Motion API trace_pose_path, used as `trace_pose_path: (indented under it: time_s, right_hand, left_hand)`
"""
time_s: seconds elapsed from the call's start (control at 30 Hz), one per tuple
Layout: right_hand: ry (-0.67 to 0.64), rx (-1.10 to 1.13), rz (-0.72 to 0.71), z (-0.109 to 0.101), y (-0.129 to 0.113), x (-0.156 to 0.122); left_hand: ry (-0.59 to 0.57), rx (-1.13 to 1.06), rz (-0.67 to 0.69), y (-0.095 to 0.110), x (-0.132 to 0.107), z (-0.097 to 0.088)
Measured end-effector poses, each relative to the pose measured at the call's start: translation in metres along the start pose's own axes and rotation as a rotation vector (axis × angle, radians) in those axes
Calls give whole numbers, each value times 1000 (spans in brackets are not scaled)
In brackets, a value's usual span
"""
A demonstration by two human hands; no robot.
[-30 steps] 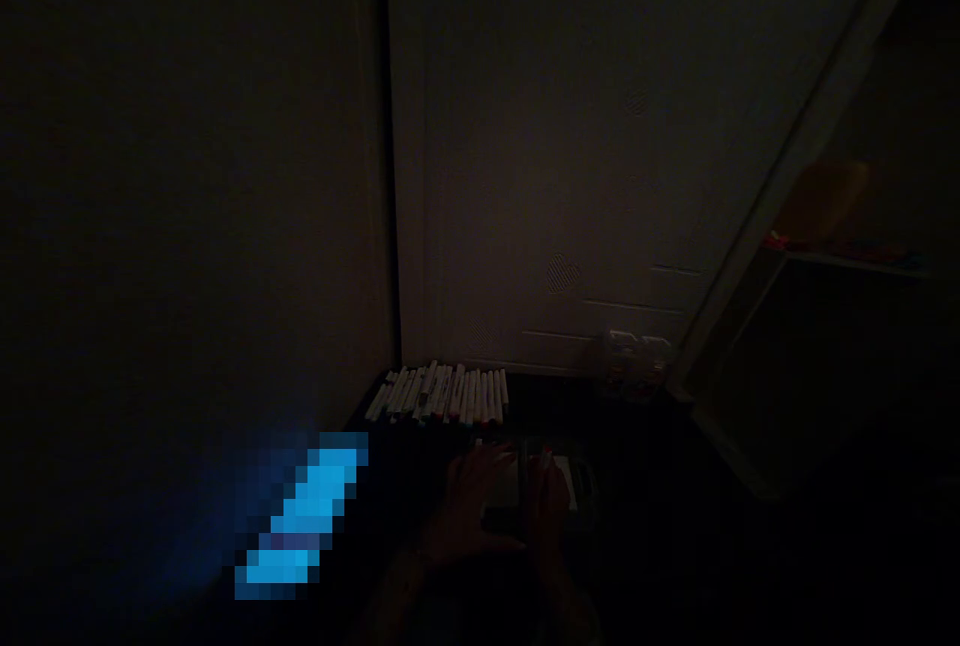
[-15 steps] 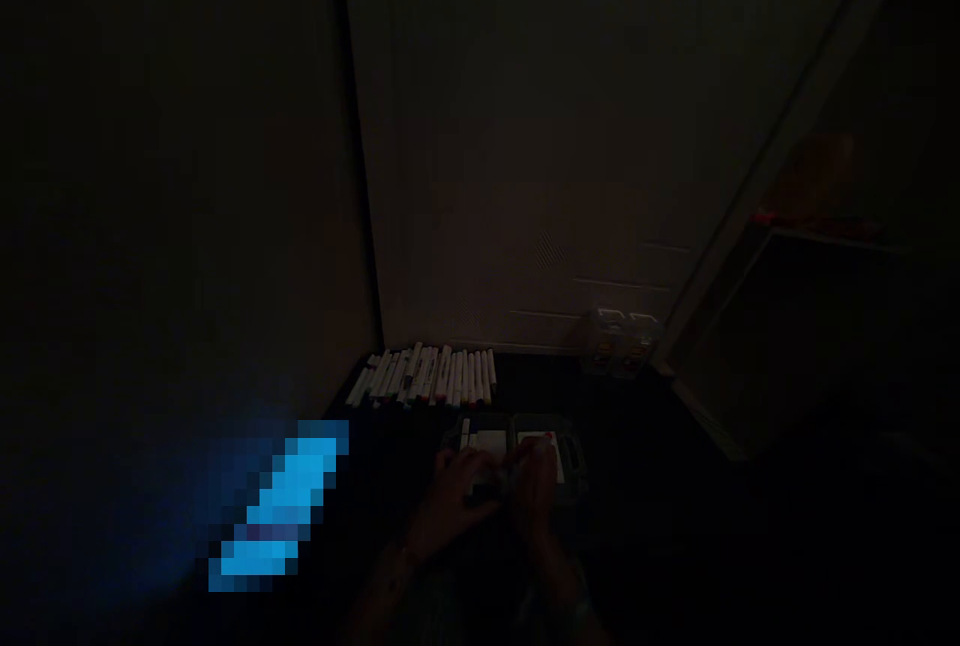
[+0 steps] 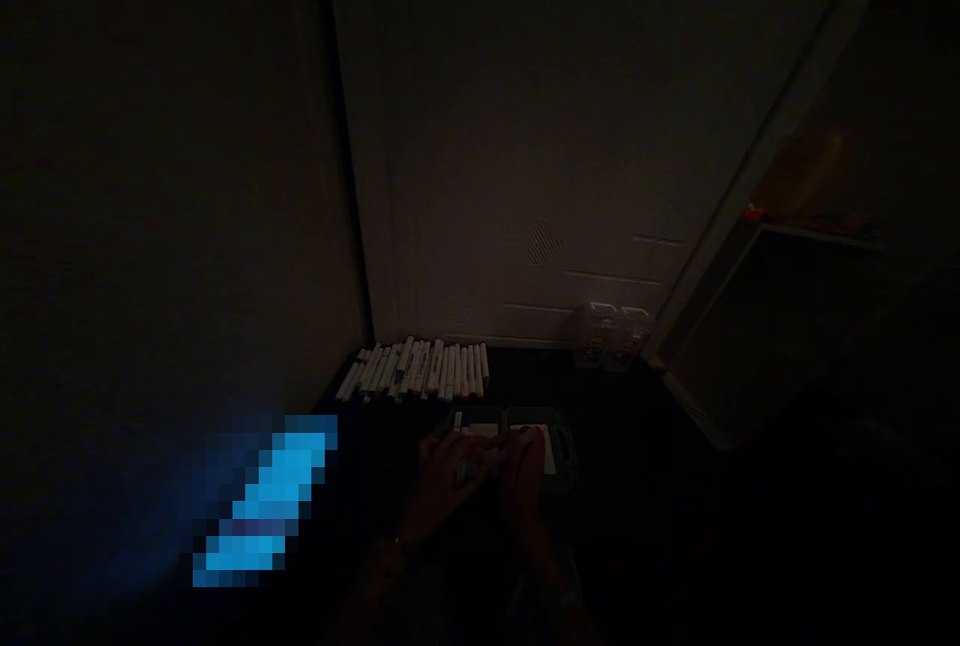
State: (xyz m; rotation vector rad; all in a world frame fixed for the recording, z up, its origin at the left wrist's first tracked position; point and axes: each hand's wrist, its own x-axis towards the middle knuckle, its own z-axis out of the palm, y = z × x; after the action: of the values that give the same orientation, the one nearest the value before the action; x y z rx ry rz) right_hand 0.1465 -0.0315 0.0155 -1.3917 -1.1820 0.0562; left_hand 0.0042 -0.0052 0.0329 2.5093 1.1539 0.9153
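Very dim light blurs the detail around both hands. My left hand is closed, fingers reaching right around one end of a slim, pale marker. My right hand closes on the marker's other side, close against the left. Both are over an open see-through plastic case with two halves and a handle at its right. White paper lies in the right half, with a red spot near my right fingers. In the left half a white marker and a pale sheet partly show behind my left hand.
A row of white markers lies along the back of the dark table. Two clear plastic containers stand by the wall, back right. A bright blue pixelated screen glows at left. To the right, a shelf bears an orange object.
My hands have come closer together on the marker, and my left fingers have curled in. The view has shifted slightly, with everything a little further left and sharper.
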Motion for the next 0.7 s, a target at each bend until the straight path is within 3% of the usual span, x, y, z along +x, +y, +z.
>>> trace_pose_path:
  time_s: [0.13, 0.27, 0.37, 0.57, 0.7]
  right_hand:
    - [-32, -8, -10, -1, 1, 0]
    - [-149, -19, -77, -1, 1, 2]
    - [-151, -1, -64, -2, -1, 3]
    - [-116, 50, 41, -5, -4, 6]
    - [-104, 20, 17, -6, -9, 9]
  left_hand:
    - [-28, 27, 18, 1, -1, -5]
    - [-94, 15, 56, 6, -7, -11]
    - [-104, 8, 34, 9, -11, -15]
    - [-8, -67, -81, 7, -5, -16]
    - [78, -177, -159, 1, 8, -6]
